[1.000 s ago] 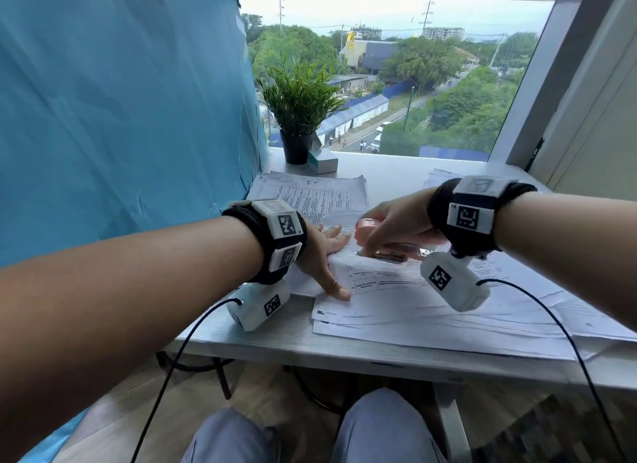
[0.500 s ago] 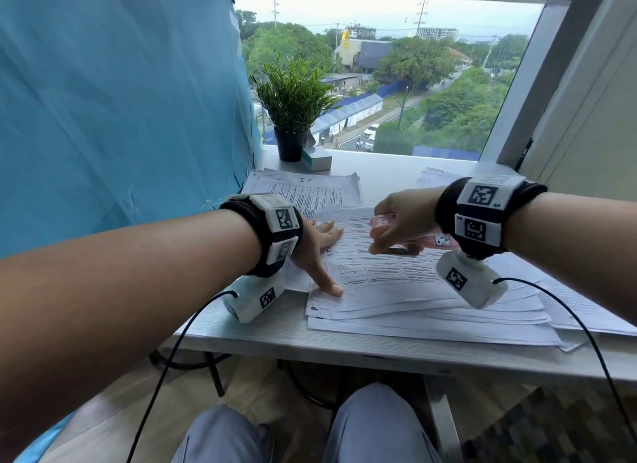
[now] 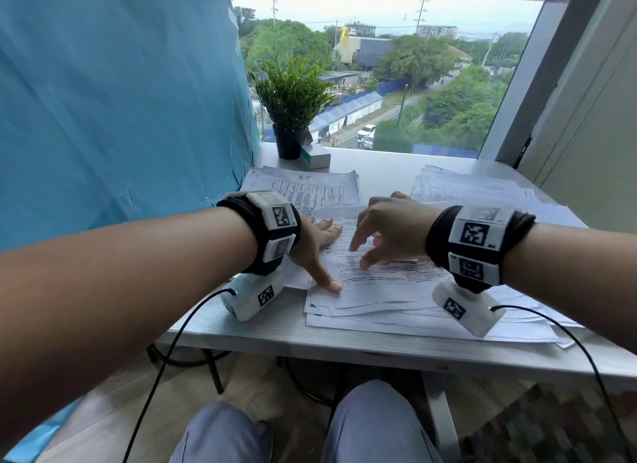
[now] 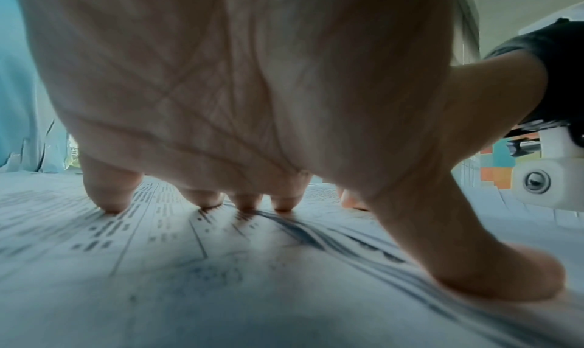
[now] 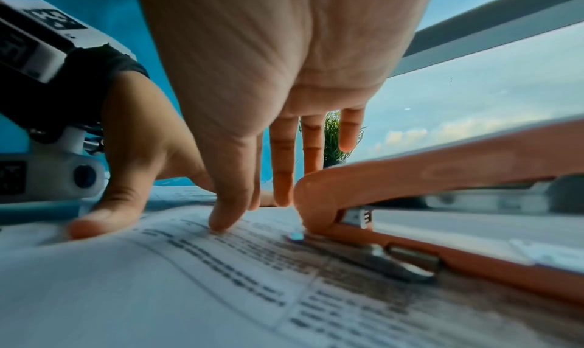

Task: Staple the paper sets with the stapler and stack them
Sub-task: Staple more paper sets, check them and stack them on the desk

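A printed paper set (image 3: 382, 285) lies on top of a loose pile at the desk's front. My left hand (image 3: 315, 245) lies spread on its left edge, fingertips (image 4: 109, 203) and thumb pressing the sheet (image 4: 189, 266). My right hand (image 3: 389, 228) hovers over the set with straight, spread fingers and holds nothing; its thumb tip (image 5: 221, 223) touches the paper (image 5: 189, 291). The pink-orange stapler (image 5: 442, 178) lies on the sheets just right of that hand. In the head view only a thin pink edge of the stapler (image 3: 401, 261) shows under the palm.
A second paper stack (image 3: 310, 187) lies at the back left and another stack (image 3: 475, 190) at the back right. A potted plant (image 3: 293, 100) and a small box (image 3: 315, 156) stand by the window. A blue sheet (image 3: 120, 100) walls the left side.
My right hand carried the stapler right from the set's top-left corner, set it down on the papers and let go. The left hand stayed pressing the sheets.
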